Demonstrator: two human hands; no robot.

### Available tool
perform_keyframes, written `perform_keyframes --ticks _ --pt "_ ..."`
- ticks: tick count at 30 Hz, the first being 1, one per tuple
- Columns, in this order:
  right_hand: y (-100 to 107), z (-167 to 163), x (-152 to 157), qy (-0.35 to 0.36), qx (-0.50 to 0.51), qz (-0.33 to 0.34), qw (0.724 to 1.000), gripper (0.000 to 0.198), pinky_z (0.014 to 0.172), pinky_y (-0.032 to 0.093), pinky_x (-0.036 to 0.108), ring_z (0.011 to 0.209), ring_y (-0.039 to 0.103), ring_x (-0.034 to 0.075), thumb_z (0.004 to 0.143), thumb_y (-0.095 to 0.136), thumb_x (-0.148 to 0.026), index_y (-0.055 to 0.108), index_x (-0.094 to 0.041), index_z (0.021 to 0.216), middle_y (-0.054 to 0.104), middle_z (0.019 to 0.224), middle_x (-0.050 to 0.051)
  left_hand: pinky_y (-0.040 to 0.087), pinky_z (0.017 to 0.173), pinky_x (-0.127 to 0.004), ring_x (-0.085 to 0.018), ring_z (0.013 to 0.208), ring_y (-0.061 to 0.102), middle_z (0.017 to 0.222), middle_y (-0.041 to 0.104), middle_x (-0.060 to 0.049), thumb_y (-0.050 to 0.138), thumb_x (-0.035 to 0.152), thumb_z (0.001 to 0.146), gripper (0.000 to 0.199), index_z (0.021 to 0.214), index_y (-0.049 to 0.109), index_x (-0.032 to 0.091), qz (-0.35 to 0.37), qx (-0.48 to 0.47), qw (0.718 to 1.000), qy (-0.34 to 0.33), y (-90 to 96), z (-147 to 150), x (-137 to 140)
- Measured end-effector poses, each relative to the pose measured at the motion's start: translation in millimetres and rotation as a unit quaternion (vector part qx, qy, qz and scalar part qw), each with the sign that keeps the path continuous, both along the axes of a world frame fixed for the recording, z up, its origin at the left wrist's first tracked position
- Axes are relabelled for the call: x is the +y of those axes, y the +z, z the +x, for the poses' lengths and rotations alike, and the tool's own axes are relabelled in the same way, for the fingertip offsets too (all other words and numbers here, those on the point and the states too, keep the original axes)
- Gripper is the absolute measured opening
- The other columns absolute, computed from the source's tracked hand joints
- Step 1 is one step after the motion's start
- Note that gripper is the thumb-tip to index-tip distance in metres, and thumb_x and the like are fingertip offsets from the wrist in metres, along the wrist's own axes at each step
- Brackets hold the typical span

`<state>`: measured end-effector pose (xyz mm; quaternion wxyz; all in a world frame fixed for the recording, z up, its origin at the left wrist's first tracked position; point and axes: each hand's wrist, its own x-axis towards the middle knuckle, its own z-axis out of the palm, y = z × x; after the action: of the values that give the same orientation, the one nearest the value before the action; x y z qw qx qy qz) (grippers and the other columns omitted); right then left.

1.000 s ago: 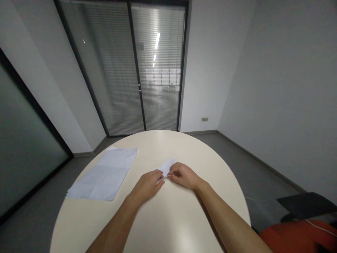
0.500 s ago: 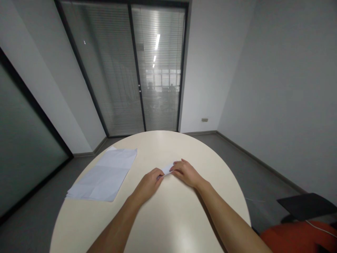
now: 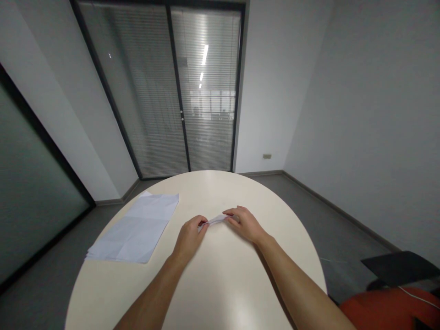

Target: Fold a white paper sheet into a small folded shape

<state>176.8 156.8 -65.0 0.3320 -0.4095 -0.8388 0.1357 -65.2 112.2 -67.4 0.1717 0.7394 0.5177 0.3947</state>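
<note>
A narrow folded piece of white paper (image 3: 216, 219) stretches between my two hands, over the middle of the table. My left hand (image 3: 189, 236) pinches its left end between thumb and fingers. At the other end, my right hand (image 3: 244, 223) grips the paper with thumb below and fingers on top. Both ends of the paper are partly hidden by my fingers. To the left of my left hand lies a stack of creased white paper sheets (image 3: 137, 229), flat on the table.
The round cream table (image 3: 213, 284) fills the lower middle. Right of it stands an orange chair (image 3: 378, 309) with a black panel (image 3: 402, 267) above the seat. Glass doors with blinds (image 3: 209, 137) and white walls lie beyond.
The paper strip looks narrower and has turned more level. My left hand has shifted slightly left and up; my right hand has moved only slightly.
</note>
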Motion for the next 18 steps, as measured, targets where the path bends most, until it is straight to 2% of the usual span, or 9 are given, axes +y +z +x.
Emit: perform_keyframes --ticks 3,6,13,18 --pt "2.6 0.7 -0.7 0.002 0.0 -0.002 1.0 0.023 0.101 0.047 0.044 0.1 0.069 0.024 0.099 0.056 -0.034 0.074 -0.025 0.11 0.077 0.111 0.006 0.047 0.075 -0.03 -0.02 0.08 0.068 0.083 0.073 -0.002 0.059 0.031 0.089 0.012 0.085 0.067 0.023 -0.014 -0.019 0.999 0.03 0.4 -0.3 0.6" --pt "5.0 1.5 -2.7 0.007 0.009 -0.009 1.0 0.024 0.093 0.05 0.038 0.101 0.068 0.023 0.098 0.057 -0.035 0.073 -0.024 0.112 0.076 0.111 0.007 0.048 0.073 -0.03 -0.021 0.078 0.068 0.08 0.074 -0.003 0.061 0.036 0.086 0.015 0.081 0.067 0.023 -0.034 -0.053 0.997 0.044 -0.4 -0.5 2.4" --pt "4.1 3.7 -2.1 -0.003 0.007 -0.031 1.0 0.026 0.096 0.049 0.039 0.103 0.068 0.025 0.098 0.057 -0.031 0.074 -0.022 0.115 0.076 0.113 0.007 0.053 0.077 -0.033 -0.024 0.083 0.071 0.082 0.075 -0.005 0.065 0.042 0.081 0.02 0.079 0.067 0.022 -0.067 -0.132 0.988 0.055 -7.4 -2.8 8.7" --pt "2.9 4.6 -1.3 0.0 0.016 -0.045 0.999 0.033 0.098 0.049 0.038 0.11 0.067 0.026 0.099 0.052 -0.029 0.071 -0.023 0.125 0.073 0.123 0.008 0.053 0.074 -0.033 -0.023 0.08 0.07 0.082 0.075 -0.004 0.065 0.041 0.082 0.019 0.08 0.067 0.022 -0.05 -0.125 0.989 0.064 -9.4 -4.0 9.2"
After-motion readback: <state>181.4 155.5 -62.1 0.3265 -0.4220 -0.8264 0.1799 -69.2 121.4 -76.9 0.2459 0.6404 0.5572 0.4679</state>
